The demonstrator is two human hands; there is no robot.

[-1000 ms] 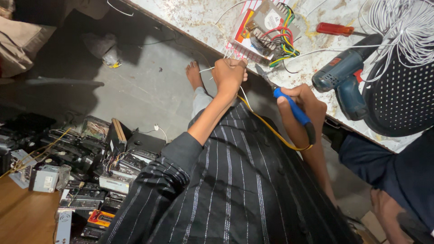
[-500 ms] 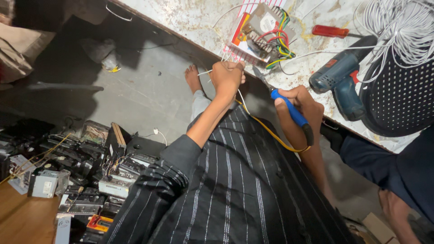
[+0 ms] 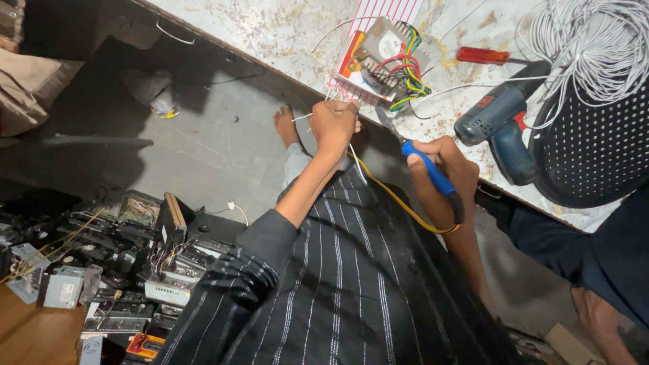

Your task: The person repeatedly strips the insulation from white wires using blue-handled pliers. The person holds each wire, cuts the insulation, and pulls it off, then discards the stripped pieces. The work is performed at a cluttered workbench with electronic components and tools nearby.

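My left hand [image 3: 333,125] is closed around thin white wires [image 3: 305,116] at the table edge, just below an open electronic unit [image 3: 382,59] with red, yellow and green wiring on a red-striped sheet. My right hand [image 3: 443,169] grips a blue-handled soldering iron [image 3: 426,169], its tip pointing up toward the unit. A yellow cord [image 3: 399,203] runs from the iron down across my striped sleeve.
On the stained table [image 3: 284,34] lie a red screwdriver [image 3: 483,55], a blue cordless drill [image 3: 497,125], a coil of white cable [image 3: 595,47] and a black perforated basket [image 3: 595,155]. Several old electronic units [image 3: 115,270] are piled on the floor. Another person's dark sleeve [image 3: 602,250] is at right.
The view has shifted a little, so the table and hands sit slightly lower and closer. My hands keep the same holds on the wires and the soldering iron.
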